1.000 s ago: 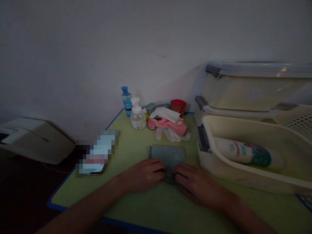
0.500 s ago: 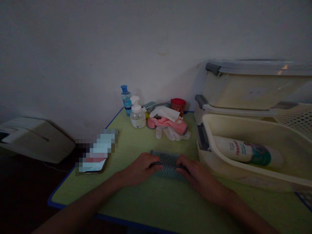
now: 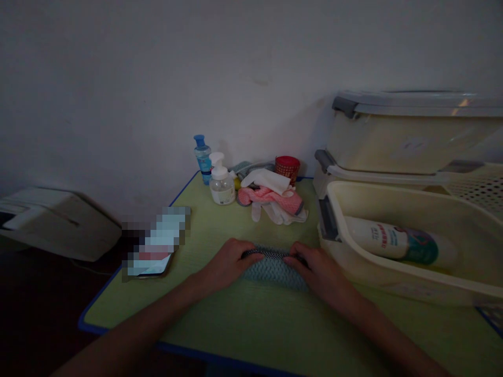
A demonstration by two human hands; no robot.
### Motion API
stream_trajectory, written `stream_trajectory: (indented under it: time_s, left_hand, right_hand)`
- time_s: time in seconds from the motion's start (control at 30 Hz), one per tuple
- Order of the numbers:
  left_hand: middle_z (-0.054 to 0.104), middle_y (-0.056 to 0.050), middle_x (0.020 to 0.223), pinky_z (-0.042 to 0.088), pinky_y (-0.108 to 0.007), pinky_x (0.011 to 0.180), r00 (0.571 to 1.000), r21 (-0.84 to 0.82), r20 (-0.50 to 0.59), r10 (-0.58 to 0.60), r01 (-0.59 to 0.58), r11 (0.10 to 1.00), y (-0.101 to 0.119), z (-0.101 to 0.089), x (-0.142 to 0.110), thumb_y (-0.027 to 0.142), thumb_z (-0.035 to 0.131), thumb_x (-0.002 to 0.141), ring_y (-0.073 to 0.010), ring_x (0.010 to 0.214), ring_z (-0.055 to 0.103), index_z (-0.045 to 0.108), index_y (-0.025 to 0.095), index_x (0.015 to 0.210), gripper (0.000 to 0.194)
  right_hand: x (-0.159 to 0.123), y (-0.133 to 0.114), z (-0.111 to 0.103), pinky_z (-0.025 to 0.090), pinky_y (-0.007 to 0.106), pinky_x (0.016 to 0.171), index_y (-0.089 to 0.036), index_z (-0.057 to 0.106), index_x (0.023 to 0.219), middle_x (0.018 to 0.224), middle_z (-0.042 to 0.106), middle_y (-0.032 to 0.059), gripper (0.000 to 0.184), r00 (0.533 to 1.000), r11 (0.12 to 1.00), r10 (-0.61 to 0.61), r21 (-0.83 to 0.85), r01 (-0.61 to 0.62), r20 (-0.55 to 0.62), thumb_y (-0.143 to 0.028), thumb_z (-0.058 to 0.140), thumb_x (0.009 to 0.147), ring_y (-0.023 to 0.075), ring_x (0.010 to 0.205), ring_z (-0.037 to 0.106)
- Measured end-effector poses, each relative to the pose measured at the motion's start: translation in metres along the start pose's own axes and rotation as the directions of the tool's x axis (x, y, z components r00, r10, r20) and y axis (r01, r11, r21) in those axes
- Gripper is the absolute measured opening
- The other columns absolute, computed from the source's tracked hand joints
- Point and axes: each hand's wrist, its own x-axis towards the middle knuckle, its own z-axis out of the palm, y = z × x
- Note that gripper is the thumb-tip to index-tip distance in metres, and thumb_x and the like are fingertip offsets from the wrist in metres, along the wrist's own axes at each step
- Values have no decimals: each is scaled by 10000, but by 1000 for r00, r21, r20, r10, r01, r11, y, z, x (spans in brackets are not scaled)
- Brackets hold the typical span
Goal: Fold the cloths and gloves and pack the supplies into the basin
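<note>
A grey-blue textured cleaning cloth [image 3: 275, 271] with a dark checked edge is folded over between my two hands, low at the middle of the green table. Its left end is pinched in my left hand [image 3: 231, 264], thumb on the near side of the edge. The right end is gripped by my right hand [image 3: 314, 267] in the same manner. Both hands are closed, and the fingers behind the cloth are hidden. Beyond it lies a pile with a pink cloth [image 3: 271, 197] and white gloves [image 3: 271, 179].
A blue bottle [image 3: 203, 161], a clear pump bottle [image 3: 222, 187] and a red woven container [image 3: 287, 167] stand at the back. A phone [image 3: 165, 235], partly blurred out, lies left. On the right, an open cream bin [image 3: 393, 195] holds a white bottle [image 3: 377, 235], beside stacked bins [image 3: 393, 144].
The cloth's checked edge has moved up and away from me, folding the far part over, so more of the near side shows. Both hands have shifted slightly with it.
</note>
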Motion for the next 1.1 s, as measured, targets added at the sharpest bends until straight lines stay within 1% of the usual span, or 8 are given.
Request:
stream_trajectory:
  time_s: [0.1,0.2,0.4,0.67,0.8,0.93,1.0,1.1]
  left_hand:
    - [414,58,505,268,-209,499,998,23,-46,-39,41,999,2,2,1,317,495,825,-89,499,409,484,142,582,300]
    - [479,39,549,304,-219,538,996,129,-90,-21,32,991,5,4,-1,306,510,826,-108,542,461,499,147,613,266]
    - [607,-20,695,380,-255,617,994,292,-100,-48,75,953,7,8,0,297,425,881,-169,659,583,548,162,826,191]
    - [620,-27,709,397,-259,617,995,275,-97,-14,40,961,4,8,8,282,426,879,-171,657,585,567,155,820,198]
    - [631,-33,746,415,-266,646,993,293,-115,-1,35,956,4,8,6,272,461,866,-181,703,601,564,155,886,157]
    - [628,-52,794,435,-278,710,995,357,-89,32,2,934,7,8,6,250,427,885,-184,770,602,584,151,830,193]
    - [621,-58,818,444,-291,733,997,412,-74,31,2,911,9,9,6,247,387,901,-188,795,600,591,151,838,234]
    - [605,-55,837,465,-314,675,997,529,-75,-21,57,847,14,10,4,261,331,916,-202,759,605,594,166,875,282]
  right_hand:
    - [1,-2,2,374,247,609,-170,544,776,704,599,18,141,999,998,39,-39,-39,-1,-233,461,872,161,699,581]
    - [1,-3,5,371,249,608,-171,550,808,723,610,25,142,999,995,47,-85,-49,-19,-246,453,879,166,701,588]
    - [-1,-3,8,348,246,552,-175,543,851,704,616,30,147,998,985,27,-168,-36,-58,-255,426,893,174,660,600]
    - [5,-11,6,375,259,559,-172,535,889,777,642,67,167,996,961,84,-263,-88,-26,-266,398,909,209,745,632]
    - [5,-15,6,393,264,528,-179,529,941,784,653,68,164,994,924,110,-365,-110,-20,-283,405,910,224,739,647]
    - [4,-18,9,426,275,517,-181,512,1012,749,661,67,193,996,881,75,-465,-84,-38,-287,381,919,226,692,658]
    - [2,-19,10,448,288,524,-183,512,1023,731,663,68,203,997,853,64,-517,-74,-38,-280,364,924,234,687,662]
    - [0,-19,12,477,315,536,-193,516,1022,794,668,70,203,999,816,19,-578,-37,-38,-242,344,926,238,693,664]
